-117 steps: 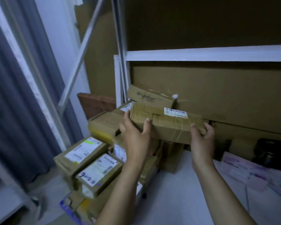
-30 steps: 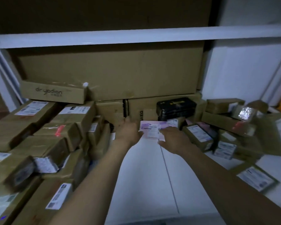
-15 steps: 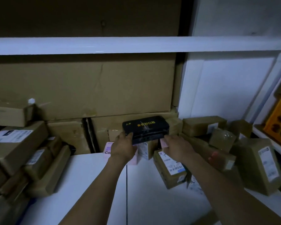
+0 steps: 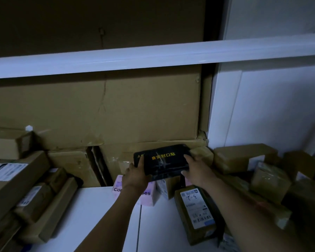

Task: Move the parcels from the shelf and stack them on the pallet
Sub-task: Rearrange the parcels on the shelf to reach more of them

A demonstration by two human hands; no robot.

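Observation:
A black parcel (image 4: 164,161) with yellow lettering sits at the back of the white shelf (image 4: 98,215), on top of smaller boxes. My left hand (image 4: 135,176) grips its left end, thumb on top. My right hand (image 4: 198,170) grips its right end, fingers curled over the edge. Under it lie a pink box (image 4: 149,195) and a small white-labelled box (image 4: 165,186). A brown parcel (image 4: 195,213) with a handwritten label lies just below my right forearm.
Brown parcels (image 4: 25,180) are piled along the left of the shelf, and more parcels (image 4: 262,171) crowd the right. Large cardboard sheets (image 4: 98,110) line the back. A white shelf beam (image 4: 153,55) runs overhead. The white wall (image 4: 271,106) stands at right.
I turned from the left pile, where I set down a taped brown parcel, toward the shelf's back. Both hands reached in and took hold of the black parcel, and the view has closed in.

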